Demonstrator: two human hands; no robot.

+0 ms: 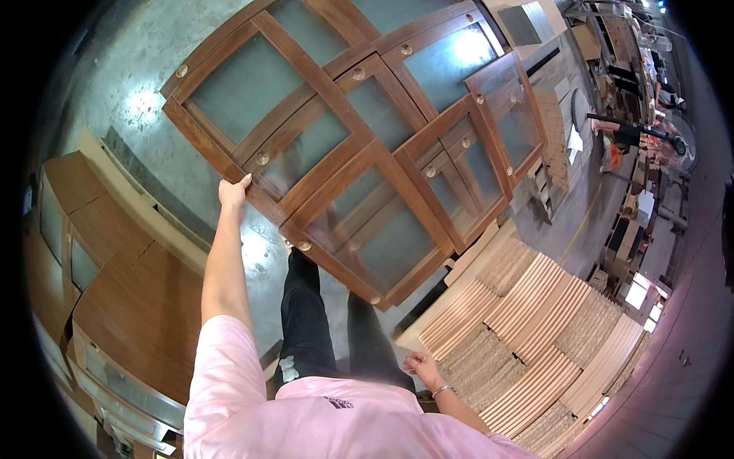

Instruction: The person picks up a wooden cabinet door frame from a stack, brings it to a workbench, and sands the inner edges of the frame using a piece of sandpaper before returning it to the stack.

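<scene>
Several brown wooden-framed glass doors [367,141] stand together in front of me, overlapping, with small round pale pieces at their corners. My left hand [233,191] is closed around the near left edge of this group, thumb on top of the wood. My left arm is stretched out straight to it. Low on the right, my right hand [423,369] hangs away from the doors, its fingers loosely curled in with nothing visible in them. It is nearest to stacked wooden slats [527,291], which lie beyond it and do not touch it.
Brown wooden cabinets [138,314] stand at left, beside a cardboard strip [153,206]. A glossy grey floor [138,69] reflects lamps. Off to the right are a standing fan [677,144] and cluttered shelving [634,222]. Flat panels [527,23] lie at far right.
</scene>
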